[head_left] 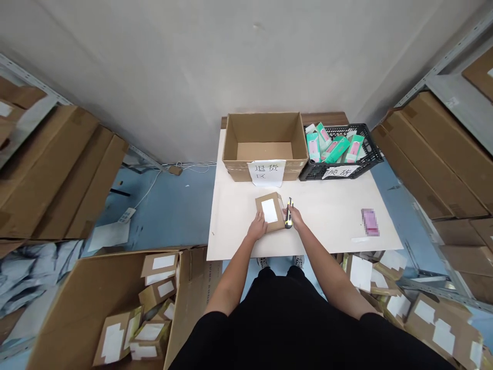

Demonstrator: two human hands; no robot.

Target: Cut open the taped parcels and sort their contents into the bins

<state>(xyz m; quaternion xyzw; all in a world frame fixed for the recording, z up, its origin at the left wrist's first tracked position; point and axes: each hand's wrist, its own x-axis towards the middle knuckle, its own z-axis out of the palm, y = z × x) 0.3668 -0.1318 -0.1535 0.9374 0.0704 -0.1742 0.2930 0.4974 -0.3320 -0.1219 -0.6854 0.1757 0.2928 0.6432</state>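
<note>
One carton, left hand touching, right hand beside — contact unclear — gripping cutter

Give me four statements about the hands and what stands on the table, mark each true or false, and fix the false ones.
1. The right hand holds a utility knife. True.
2. The left hand is raised clear of the small carton. False: it touches the carton.
3. The black crate holds green packets. True.
4. The black crate stands left of the open cardboard box in the picture. False: it stands right of it.
</note>
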